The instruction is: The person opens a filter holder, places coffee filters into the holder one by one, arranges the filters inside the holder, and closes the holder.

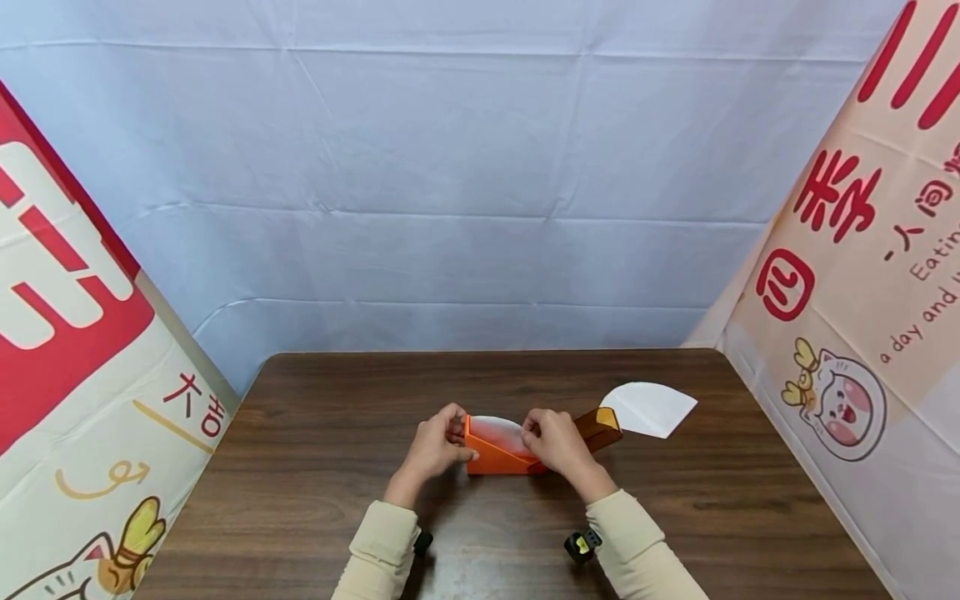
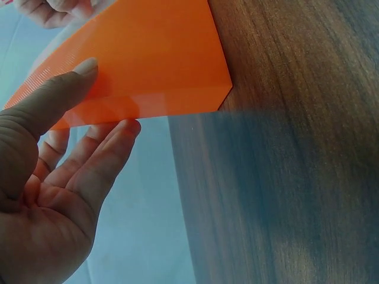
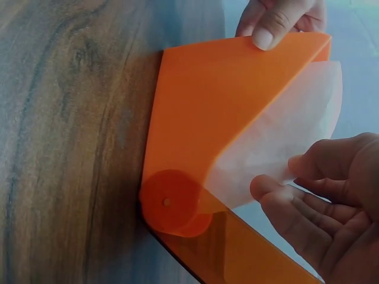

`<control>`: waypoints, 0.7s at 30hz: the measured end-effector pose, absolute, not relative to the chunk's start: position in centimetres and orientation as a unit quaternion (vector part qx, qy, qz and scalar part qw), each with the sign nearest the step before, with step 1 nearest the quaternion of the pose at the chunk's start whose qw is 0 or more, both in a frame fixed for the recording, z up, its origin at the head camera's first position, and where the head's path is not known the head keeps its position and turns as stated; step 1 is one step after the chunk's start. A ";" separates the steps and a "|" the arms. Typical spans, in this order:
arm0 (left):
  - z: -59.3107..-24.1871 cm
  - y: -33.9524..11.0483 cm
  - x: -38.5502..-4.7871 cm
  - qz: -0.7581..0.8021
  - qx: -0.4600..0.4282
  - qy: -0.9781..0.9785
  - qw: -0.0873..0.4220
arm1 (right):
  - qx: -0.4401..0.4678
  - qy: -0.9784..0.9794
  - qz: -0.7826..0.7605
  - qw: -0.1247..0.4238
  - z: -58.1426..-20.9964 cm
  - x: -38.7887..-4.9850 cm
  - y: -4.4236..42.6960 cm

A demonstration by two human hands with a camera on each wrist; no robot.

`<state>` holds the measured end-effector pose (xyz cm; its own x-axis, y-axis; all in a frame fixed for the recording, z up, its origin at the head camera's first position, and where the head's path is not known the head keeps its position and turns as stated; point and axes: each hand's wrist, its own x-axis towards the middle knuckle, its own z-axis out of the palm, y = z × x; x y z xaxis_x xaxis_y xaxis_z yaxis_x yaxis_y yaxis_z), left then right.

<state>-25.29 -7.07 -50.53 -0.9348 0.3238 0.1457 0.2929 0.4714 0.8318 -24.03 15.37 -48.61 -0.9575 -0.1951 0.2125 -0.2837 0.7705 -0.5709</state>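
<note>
An orange coffee filter holder (image 1: 491, 458) stands on the table, its slanted top facing right. My left hand (image 1: 437, 443) grips its left end; in the left wrist view the thumb lies on the orange face and the fingers reach along the end wall. White filter paper (image 3: 284, 133) sits inside the holder, its rounded edge above the rim. At the paper's right edge my right hand (image 3: 337, 207) pinches it between thumb and fingertip. The translucent amber lid (image 3: 237, 245) is swung out to the right on its round hinge (image 3: 172, 202), partly behind the right hand.
A loose fan-shaped white filter paper (image 1: 651, 408) lies on the dark wooden table (image 1: 337, 417), right of the lid. A pale cloth (image 1: 450, 167) hangs behind the table. Printed cloths stand at the left (image 1: 180, 333) and right (image 1: 862, 275) sides.
</note>
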 end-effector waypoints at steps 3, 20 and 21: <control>-50.5 -7.1 -25.2 0.478 0.178 0.860 0.018 | 0.125 -0.944 0.297 0.066 -49.0 -24.0 15.2; -50.7 -7.1 -25.4 0.480 0.177 0.859 0.019 | 0.126 -0.948 0.284 0.064 -49.6 -24.1 14.8; -50.7 -7.1 -25.4 0.481 0.176 0.859 0.019 | 0.126 -0.949 0.283 0.062 -49.6 -24.1 14.8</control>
<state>-25.43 -7.12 -50.71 -0.9372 0.3207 0.1370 0.2845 0.4756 0.8324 -24.11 14.79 -49.57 -0.9607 -0.2030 0.1893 -0.2736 0.8085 -0.5210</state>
